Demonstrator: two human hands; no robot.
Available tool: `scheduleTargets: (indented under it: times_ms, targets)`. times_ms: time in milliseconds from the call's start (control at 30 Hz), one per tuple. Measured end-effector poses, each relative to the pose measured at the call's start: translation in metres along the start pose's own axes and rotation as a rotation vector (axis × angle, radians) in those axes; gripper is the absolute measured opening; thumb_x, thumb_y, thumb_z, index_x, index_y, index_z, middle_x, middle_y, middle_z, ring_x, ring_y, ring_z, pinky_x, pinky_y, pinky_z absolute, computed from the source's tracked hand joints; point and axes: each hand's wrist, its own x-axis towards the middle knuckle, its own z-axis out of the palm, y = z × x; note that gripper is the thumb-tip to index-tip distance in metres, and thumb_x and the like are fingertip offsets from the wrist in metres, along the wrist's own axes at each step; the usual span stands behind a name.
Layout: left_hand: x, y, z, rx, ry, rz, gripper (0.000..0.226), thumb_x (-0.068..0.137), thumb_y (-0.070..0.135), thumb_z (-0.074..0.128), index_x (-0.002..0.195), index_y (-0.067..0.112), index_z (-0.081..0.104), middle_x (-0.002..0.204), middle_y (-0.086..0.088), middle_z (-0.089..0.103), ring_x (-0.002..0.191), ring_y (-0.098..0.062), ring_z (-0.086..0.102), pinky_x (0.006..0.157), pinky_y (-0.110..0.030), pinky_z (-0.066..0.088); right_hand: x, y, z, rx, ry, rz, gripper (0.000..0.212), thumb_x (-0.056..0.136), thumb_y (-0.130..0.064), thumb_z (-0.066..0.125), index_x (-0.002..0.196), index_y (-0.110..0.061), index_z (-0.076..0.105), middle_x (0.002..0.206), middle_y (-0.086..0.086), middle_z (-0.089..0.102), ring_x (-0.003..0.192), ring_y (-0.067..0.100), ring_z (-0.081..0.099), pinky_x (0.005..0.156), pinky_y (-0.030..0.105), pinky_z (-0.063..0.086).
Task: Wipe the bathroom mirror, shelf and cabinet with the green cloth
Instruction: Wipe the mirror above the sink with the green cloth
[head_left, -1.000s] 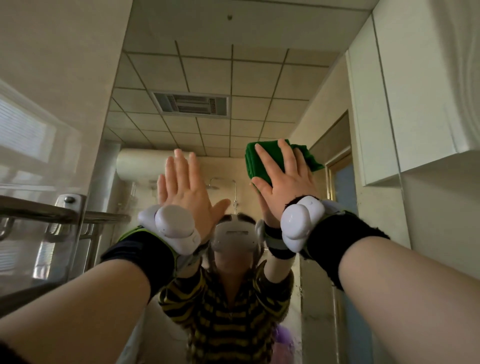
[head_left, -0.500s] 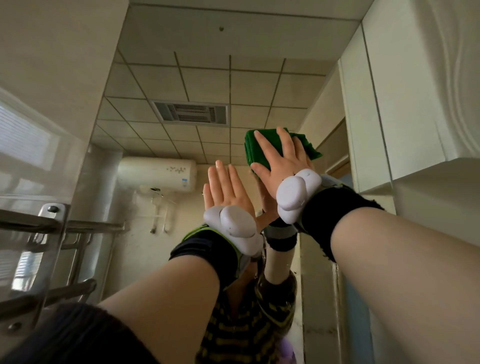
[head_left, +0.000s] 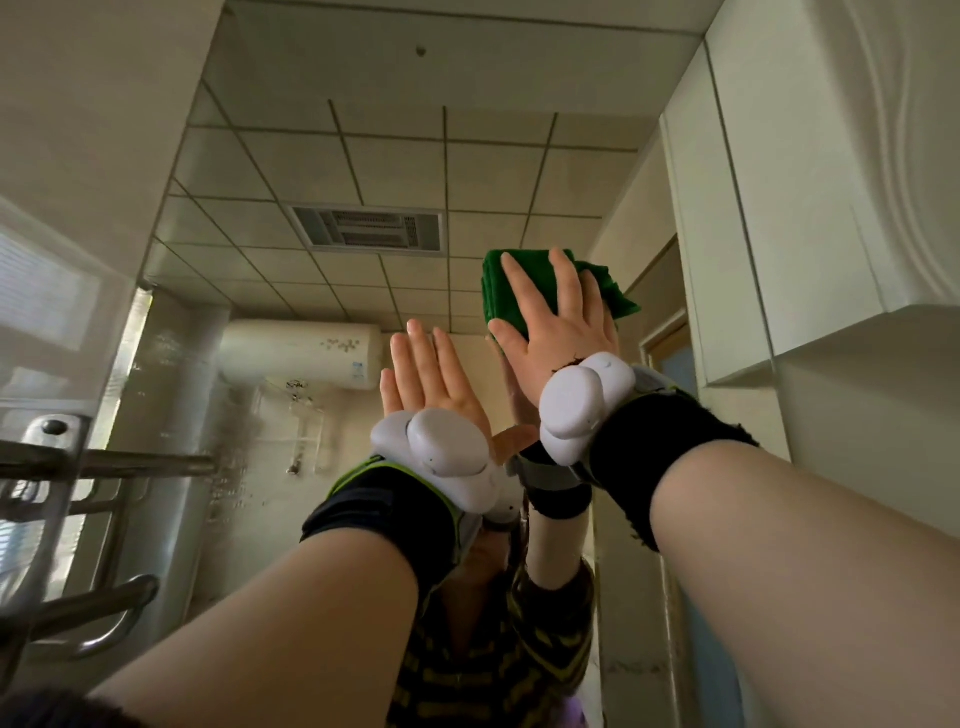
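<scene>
One green cloth | folded thick, corner loose | under flat right hand

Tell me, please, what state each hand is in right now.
Left hand: open, fingers straight, holding nothing.
Right hand: open, flat fingers pressing the green cloth against the mirror.

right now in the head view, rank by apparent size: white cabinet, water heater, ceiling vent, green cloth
1. white cabinet
2. water heater
3. ceiling vent
green cloth: about vent-sized but partly under the right hand, so unranked
</scene>
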Motion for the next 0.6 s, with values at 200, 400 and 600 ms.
scheduleTargets:
  times_ms: [200, 400, 600]
  targets:
    - [0.002, -0.002, 0.012, -0.03, 0.1, 0.0, 0.062, 0.102, 0.036, 0.028, 0.148, 0.016, -0.008, 0.154, -0.004, -0.017, 0.141, -0.022, -0.019, 0.108, -0.029, -0.02, -0.02, 0.0, -0.005, 0.009, -0.046, 0.009, 0.061, 0.089, -0.056, 0.038, 0.141, -0.051, 0.006, 0.153, -0.01, -0.006, 0.14, 0.028, 0.0, 0.113, 0.043, 0.004]
    - [0.0, -0.003, 0.006, 0.013, 0.056, 0.025, 0.077, 0.098, 0.049, 0.033, 0.147, 0.014, -0.015, 0.154, -0.006, -0.022, 0.142, -0.023, -0.02, 0.111, -0.033, -0.016, -0.039, 0.001, -0.012, 0.02, -0.12, -0.004, 0.061, 0.09, -0.056, 0.034, 0.14, -0.053, 0.0, 0.152, -0.013, -0.013, 0.14, 0.024, -0.006, 0.114, 0.042, 0.001]
    - [-0.004, -0.004, -0.003, 0.008, -0.009, 0.056, 0.105, 0.08, 0.074, 0.038, 0.146, 0.013, -0.017, 0.153, -0.009, -0.024, 0.142, -0.024, -0.02, 0.111, -0.034, -0.016, -0.051, 0.007, -0.016, 0.007, -0.131, -0.025, 0.061, 0.09, -0.057, 0.034, 0.139, -0.054, -0.001, 0.151, -0.016, -0.012, 0.14, 0.022, -0.007, 0.113, 0.04, 0.001]
